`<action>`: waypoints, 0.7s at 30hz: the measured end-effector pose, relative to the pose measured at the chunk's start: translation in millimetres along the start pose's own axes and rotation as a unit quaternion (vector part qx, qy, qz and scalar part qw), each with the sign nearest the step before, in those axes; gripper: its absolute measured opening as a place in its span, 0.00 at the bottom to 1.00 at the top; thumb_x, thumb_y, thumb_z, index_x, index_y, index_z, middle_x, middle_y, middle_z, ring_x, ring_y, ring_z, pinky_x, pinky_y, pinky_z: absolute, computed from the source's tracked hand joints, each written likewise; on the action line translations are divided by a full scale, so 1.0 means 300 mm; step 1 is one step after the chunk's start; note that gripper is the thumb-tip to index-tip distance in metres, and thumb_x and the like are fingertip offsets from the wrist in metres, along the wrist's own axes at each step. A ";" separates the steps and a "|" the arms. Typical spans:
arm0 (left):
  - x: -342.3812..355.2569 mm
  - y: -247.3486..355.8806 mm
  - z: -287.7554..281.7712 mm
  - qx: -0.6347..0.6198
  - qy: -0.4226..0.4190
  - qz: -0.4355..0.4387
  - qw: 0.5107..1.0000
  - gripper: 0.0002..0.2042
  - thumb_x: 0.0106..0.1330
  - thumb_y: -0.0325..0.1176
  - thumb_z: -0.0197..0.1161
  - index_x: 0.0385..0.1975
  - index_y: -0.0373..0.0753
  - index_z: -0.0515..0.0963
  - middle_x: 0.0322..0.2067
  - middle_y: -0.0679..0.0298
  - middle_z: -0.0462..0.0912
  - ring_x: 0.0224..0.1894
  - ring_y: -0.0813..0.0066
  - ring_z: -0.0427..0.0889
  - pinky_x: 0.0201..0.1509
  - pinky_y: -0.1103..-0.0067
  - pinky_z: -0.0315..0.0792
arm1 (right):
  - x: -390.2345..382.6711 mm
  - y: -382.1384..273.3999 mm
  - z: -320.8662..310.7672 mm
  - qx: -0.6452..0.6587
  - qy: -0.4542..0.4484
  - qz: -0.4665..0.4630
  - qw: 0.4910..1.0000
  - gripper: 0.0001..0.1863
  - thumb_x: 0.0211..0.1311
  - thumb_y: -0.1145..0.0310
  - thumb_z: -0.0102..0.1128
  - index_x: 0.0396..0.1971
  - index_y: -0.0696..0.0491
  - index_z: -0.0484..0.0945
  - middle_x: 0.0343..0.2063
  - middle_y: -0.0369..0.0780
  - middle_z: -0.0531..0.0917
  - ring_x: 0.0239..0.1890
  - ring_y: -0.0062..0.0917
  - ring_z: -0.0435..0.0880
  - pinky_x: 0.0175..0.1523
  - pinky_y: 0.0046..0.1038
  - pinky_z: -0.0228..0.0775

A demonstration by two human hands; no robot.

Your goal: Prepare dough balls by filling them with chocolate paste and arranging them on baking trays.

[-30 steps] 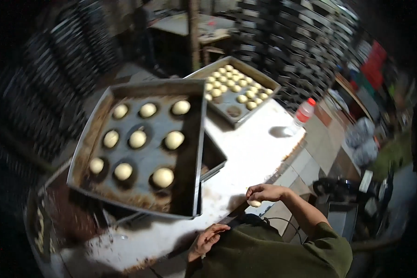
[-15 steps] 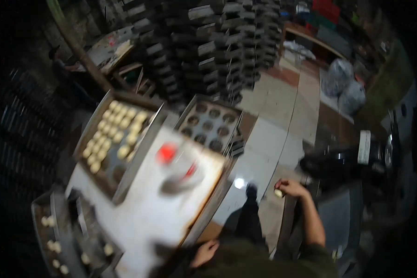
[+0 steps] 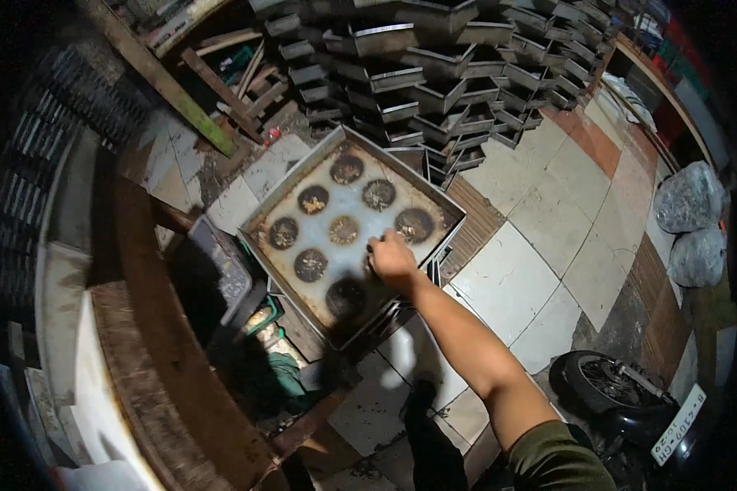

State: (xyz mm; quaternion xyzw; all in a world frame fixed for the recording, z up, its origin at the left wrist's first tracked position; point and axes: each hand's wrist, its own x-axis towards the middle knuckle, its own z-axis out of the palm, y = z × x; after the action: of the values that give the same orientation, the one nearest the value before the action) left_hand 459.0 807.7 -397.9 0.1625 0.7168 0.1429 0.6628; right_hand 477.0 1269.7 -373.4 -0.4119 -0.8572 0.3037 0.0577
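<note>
So the view has swung a lot compared to half a second back. Earlier the white table with the trays of dough balls and the red-capped bottle filled the left side; now none of those are in sight and the camera looks down at the floor beside the table.

The right hand (image 3: 391, 260) is stretched out toward 12 o'clock, resting on a metal baking tray (image 3: 303, 196) that sits on top of a low pile of similar trays. The hand lies on the tray's surface near its 4 o'clock corner, fingers curled down and close together; I can't tell if it's pinching anything or just pressing on the tray. Half a second ago that same hand hung out over the tiles with a small pale lump in it; I can't see that lump now.

The tray holds nine dark, burnt-looking round marks in three rows, with no dough on them. It's tilted diamond-wise in the view, one corner pointing to 12 o'clock.

The left hand isn't in the picture now, though it showed at the lower edge before.

Around it: a big stack of dark baking pans (image 3: 434, 74) at 12 o'clock, just behind the tray. The brown wooden table edge (image 3: 164, 360) curves along 8 o'clock. Pale floor tiles (image 3: 540, 245) spread out at 3 o'clock, with two grey filled bags (image 3: 692, 221) farther out that way. A motorbike wheel (image 3: 606, 389) sits at 4 o'clock.
</note>
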 end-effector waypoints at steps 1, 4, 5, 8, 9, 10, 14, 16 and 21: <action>0.030 -0.026 0.019 -0.010 -0.006 -0.006 1.000 0.15 0.64 0.39 0.50 0.38 0.32 0.74 0.35 0.58 0.79 0.32 0.75 0.77 0.37 0.82 0.69 | 0.018 0.008 0.040 -0.053 -0.060 -0.017 0.997 0.16 0.51 0.69 0.49 0.42 0.53 0.71 0.48 0.52 0.66 0.48 0.48 0.68 0.53 0.41 0.62; 0.112 -0.099 0.061 -0.036 -0.031 -0.017 0.999 0.15 0.64 0.39 0.50 0.38 0.32 0.74 0.35 0.58 0.79 0.32 0.74 0.77 0.37 0.81 0.69 | -0.017 0.020 0.071 -0.121 0.128 -0.030 0.984 0.15 0.54 0.66 0.51 0.44 0.50 0.71 0.47 0.51 0.67 0.50 0.47 0.65 0.54 0.43 0.55; 0.096 -0.137 0.072 -0.051 -0.026 -0.028 0.998 0.15 0.64 0.39 0.50 0.38 0.32 0.74 0.35 0.58 0.79 0.32 0.74 0.77 0.38 0.81 0.69 | -0.079 -0.034 0.032 -0.054 0.207 -0.025 0.977 0.17 0.54 0.65 0.53 0.44 0.51 0.71 0.46 0.52 0.67 0.50 0.46 0.65 0.54 0.43 0.56; 0.071 -0.190 0.054 -0.078 -0.009 -0.031 0.996 0.15 0.64 0.39 0.50 0.39 0.32 0.74 0.35 0.58 0.79 0.32 0.74 0.77 0.38 0.81 0.69 | -0.337 -0.046 0.104 0.095 0.373 0.103 0.917 0.21 0.52 0.61 0.58 0.45 0.55 0.69 0.41 0.53 0.70 0.49 0.43 0.66 0.53 0.40 0.56; 0.103 -0.167 0.068 -0.081 -0.022 -0.015 0.996 0.15 0.64 0.39 0.50 0.39 0.32 0.74 0.35 0.58 0.79 0.33 0.74 0.77 0.38 0.81 0.69 | -0.446 0.019 0.135 0.178 0.357 0.216 0.891 0.25 0.52 0.58 0.58 0.48 0.56 0.66 0.43 0.53 0.69 0.49 0.41 0.66 0.54 0.39 0.56; 0.129 -0.146 0.086 -0.084 -0.033 0.000 0.996 0.16 0.64 0.39 0.50 0.39 0.32 0.74 0.35 0.58 0.79 0.33 0.74 0.77 0.38 0.81 0.69 | -0.514 0.077 0.163 0.261 0.335 0.322 0.846 0.29 0.53 0.55 0.57 0.50 0.57 0.63 0.45 0.53 0.69 0.50 0.40 0.66 0.54 0.38 0.56; 0.061 -0.180 0.022 -0.084 -0.031 0.027 0.996 0.16 0.64 0.39 0.50 0.39 0.31 0.74 0.35 0.57 0.79 0.33 0.73 0.77 0.38 0.81 0.69 | -0.479 -0.079 0.330 0.523 0.147 0.430 0.721 0.41 0.52 0.38 0.49 0.57 0.52 0.50 0.42 0.46 0.70 0.41 0.31 0.71 0.39 0.36 0.69; 0.030 -0.164 -0.009 -0.083 -0.026 0.054 0.995 0.16 0.64 0.39 0.50 0.39 0.31 0.74 0.35 0.57 0.79 0.33 0.73 0.77 0.38 0.81 0.69 | -0.412 -0.110 0.447 0.617 0.036 0.437 0.654 0.42 0.52 0.38 0.48 0.59 0.49 0.48 0.47 0.48 0.68 0.44 0.32 0.71 0.39 0.37 0.69; -0.154 -0.177 -0.075 -0.115 0.042 0.122 0.985 0.16 0.64 0.40 0.49 0.39 0.31 0.73 0.35 0.57 0.79 0.34 0.73 0.77 0.39 0.80 0.69 | -0.350 -0.258 0.507 0.408 0.204 0.298 0.839 0.31 0.48 0.63 0.51 0.48 0.70 0.58 0.44 0.53 0.72 0.49 0.39 0.71 0.53 0.28 0.60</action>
State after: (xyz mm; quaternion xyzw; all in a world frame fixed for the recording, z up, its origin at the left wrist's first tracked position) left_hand 437.3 740.4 -376.5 0.1658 0.6976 0.3106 0.6241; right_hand 440.5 1083.1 -436.6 -0.6393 -0.4606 0.5375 0.3003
